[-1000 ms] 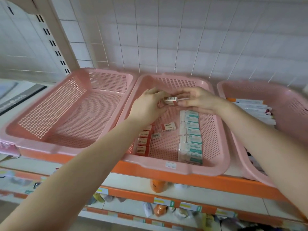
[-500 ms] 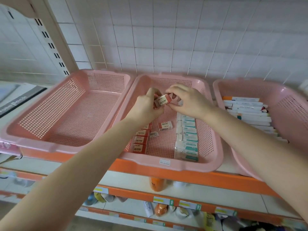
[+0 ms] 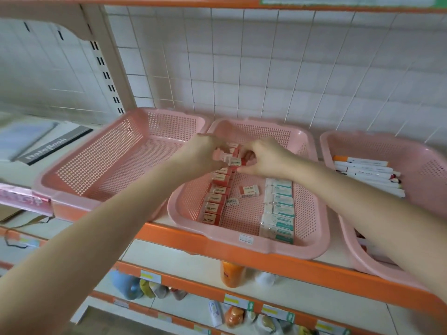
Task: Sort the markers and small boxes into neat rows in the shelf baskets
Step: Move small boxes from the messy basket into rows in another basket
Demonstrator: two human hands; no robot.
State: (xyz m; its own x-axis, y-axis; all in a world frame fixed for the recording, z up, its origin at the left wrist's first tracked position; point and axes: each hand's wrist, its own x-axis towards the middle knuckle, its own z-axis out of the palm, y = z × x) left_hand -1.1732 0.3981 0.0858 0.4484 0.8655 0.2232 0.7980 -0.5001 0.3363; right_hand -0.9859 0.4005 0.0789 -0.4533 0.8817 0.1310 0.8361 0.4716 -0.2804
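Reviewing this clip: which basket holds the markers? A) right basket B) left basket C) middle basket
A: the markers lie side by side in the right basket; the middle basket holds only small boxes, and the left basket shows none.

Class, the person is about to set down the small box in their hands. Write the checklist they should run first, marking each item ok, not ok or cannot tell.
1. Grip on the small box: ok, fingers of the left hand and the right hand hold it.
2. Straight red row: ok.
3. Free spot at that row's far end: cannot tell, the hands cover it.
4. Nothing stray between rows: not ok, a loose box and a barcode scrap lie there.
5. Tidy teal row: ok.
6. The markers lie side by side: ok.
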